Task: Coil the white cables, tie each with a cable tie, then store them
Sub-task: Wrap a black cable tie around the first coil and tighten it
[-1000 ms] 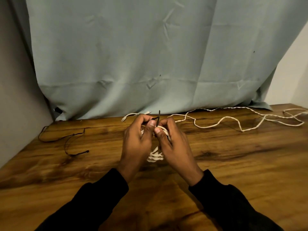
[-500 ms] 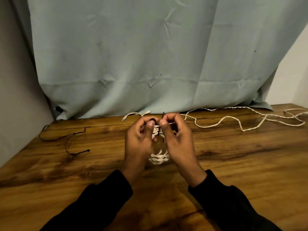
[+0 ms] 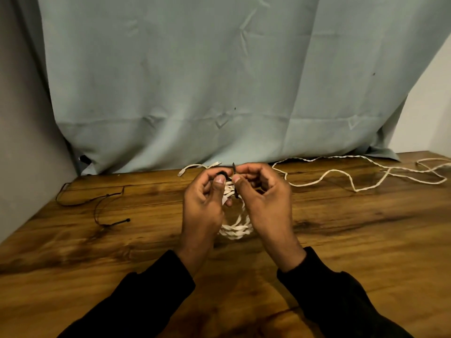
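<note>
- White, twisted cable in a coil point(image 3: 234, 229) sits in the middle of the frame, held between the two hands just above the wooden tabletop point(image 3: 341, 240).
- The left hand point(image 3: 203, 203) has curled fingers and pinches the head of a black cable tie point(image 3: 234, 178) between thumb and forefinger, at the top of the coil.
- The right hand point(image 3: 264, 198) pinches the thin tail of the same tie, and the tip of the tail points up between the two thumbs.
- A second white cable point(image 3: 361, 174) lies loose on the tabletop at the right of the frame, in wide bends.
- A short white cable end point(image 3: 199, 166) lies behind the hands, near the grey-green curtain point(image 3: 219, 81).
- Spare black cable ties point(image 3: 102, 208) lie at the left of the frame.
</note>
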